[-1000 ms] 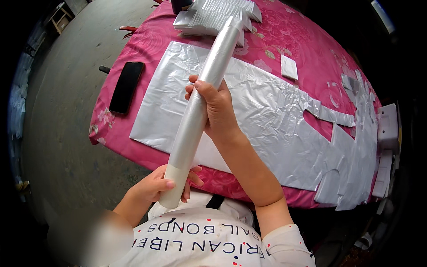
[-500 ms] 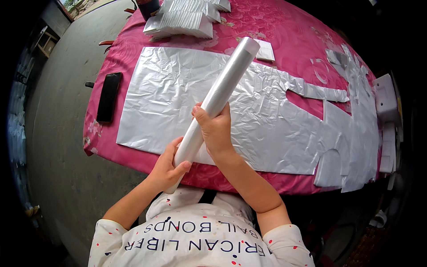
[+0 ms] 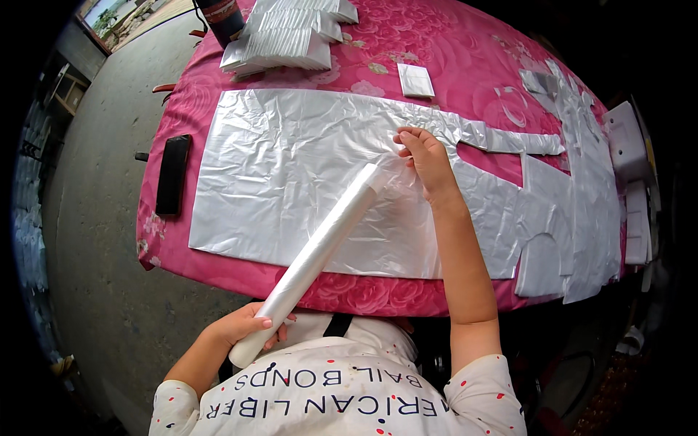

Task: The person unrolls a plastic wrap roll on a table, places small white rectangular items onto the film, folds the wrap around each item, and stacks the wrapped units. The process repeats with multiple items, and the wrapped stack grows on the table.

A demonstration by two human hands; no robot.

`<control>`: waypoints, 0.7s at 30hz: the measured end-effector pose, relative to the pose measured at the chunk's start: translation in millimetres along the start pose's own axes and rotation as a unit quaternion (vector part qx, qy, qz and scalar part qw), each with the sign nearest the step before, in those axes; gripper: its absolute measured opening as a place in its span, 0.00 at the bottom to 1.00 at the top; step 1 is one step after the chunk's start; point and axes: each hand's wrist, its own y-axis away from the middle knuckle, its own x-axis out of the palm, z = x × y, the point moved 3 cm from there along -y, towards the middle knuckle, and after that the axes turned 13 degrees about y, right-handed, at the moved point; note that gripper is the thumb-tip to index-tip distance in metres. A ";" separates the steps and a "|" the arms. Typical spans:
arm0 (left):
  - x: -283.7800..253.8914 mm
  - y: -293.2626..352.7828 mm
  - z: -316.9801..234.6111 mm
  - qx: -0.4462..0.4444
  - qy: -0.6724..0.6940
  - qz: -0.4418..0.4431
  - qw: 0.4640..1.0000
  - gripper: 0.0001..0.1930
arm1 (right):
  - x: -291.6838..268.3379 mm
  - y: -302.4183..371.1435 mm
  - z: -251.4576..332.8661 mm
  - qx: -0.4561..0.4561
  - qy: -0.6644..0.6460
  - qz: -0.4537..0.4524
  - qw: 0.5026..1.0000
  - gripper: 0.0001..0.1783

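Note:
My left hand is wrapped round the near end of a long roll of clear-white plastic film, which slants up and away to the right over the table's front edge. Beyond the roll's far end, my right hand has its fingertips closed on a thin, see-through loose end of the film. Exactly how much film those fingers pinch is hard to see. Under both lies a wide stack of flat, crinkled white plastic bags, with strap-like cut pieces toward its right end.
A pink flowered cloth covers the table. Folded white plastic packs and a dark container stand at the far left. A small white packet lies beyond my right hand. A black phone rests near the left edge.
My right hand has let go of the roll's middle and moved right to the film's loose end. My left hand has drawn the roll lower and nearer to my body.

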 end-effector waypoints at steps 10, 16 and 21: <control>-0.9 -2.6 0.4 0.009 0.020 0.025 0.999 0.35 | 3.6 6.6 -4.6 0.079 0.066 0.193 0.976 0.13; -0.2 -2.8 0.2 0.013 0.013 0.028 0.999 0.35 | 12.2 16.4 2.9 0.057 0.119 0.260 0.957 0.09; -5.8 -4.3 7.1 0.011 -0.023 0.023 0.999 0.35 | 12.4 19.5 -2.4 -0.001 0.101 0.225 0.969 0.07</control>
